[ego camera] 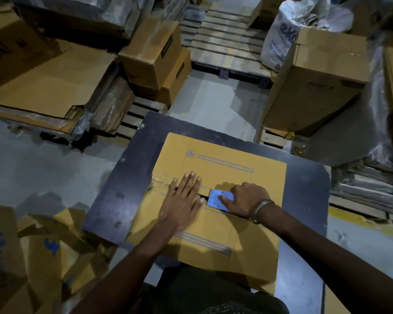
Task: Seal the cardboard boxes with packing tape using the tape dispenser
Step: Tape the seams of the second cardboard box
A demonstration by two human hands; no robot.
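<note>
1. Where the dark table (pixel 114 200) stands among stacked cartons (pixel 154 53), the cardboard box (pixel 225 159) lies flat on it.
2. Left hand (pixel 182 200), fingers straight, presses the taped seam (pixel 161 181).
3. Right hand (pixel 247 199) grips the blue tape dispenser (pixel 216 199) on the seam.

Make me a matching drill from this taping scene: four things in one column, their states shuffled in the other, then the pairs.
Things:
1. left hand
2. right hand
3. cardboard box
4. white sack

States:
A. grips the blue tape dispenser
B. stands on a wooden pallet
C. lies flat on the taped seam
D. rests on the dark table

Pairs: 1-C, 2-A, 3-D, 4-B
</note>
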